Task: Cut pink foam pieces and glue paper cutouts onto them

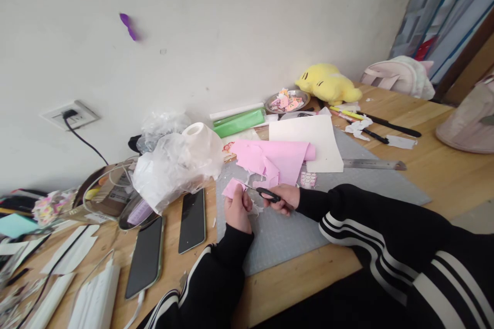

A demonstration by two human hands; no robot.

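Note:
Between thumb and fingers, my left hand [238, 209] pinches a small pink paper piece [230, 188]. My right hand [286, 199] grips black-handled scissors [269, 195], whose blades reach left to the edge of that piece. Both hands are over a grey cutting mat [285, 244]. Just beyond them lies a larger pink sheet [289, 157], partly rolled, with ragged cut edges. A small patterned piece [308, 180] rests on the mat to the right of the sheet. Thin paper scraps lie around the scissors.
Two phones [192, 221] lie left of the mat, near a plastic bag [170, 167] and a white roll [198, 136]. White card [309, 136], a metal ruler [374, 164], a dish of pink pieces [287, 101] and a yellow plush toy [328, 84] are farther back.

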